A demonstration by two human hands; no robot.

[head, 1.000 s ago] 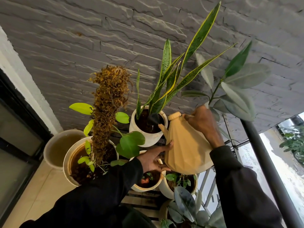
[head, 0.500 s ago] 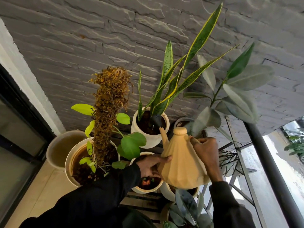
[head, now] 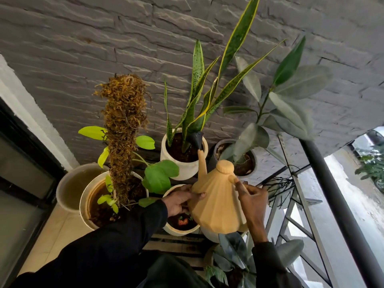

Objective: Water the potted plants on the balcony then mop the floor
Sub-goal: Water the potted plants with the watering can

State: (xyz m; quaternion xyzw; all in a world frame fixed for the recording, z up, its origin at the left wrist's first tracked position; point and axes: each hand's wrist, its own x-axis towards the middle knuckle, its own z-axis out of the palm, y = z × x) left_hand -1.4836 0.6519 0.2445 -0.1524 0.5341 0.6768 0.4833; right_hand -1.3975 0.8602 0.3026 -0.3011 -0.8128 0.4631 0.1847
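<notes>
Near the middle of the pot cluster, the right hand (head: 252, 204) curls its fingers round the handle of the tan watering can (head: 218, 202). The left hand (head: 180, 201) lays what look like fairly straight fingers against the can's left side. The can stands nearly upright, its dark spout tip over the soil of the white snake-plant pot (head: 186, 168). Pale floor tiles (head: 52, 231) lie left, a grey stone wall (head: 104, 48) far, a dark railing (head: 336, 196) right. Both dark-sleeved forearms reach forward from the near edge.

Gripping the watering can (head: 216, 204) handle with the right hand (head: 252, 201), pressing straight fingers of the left hand (head: 180, 201) against its side.
</notes>
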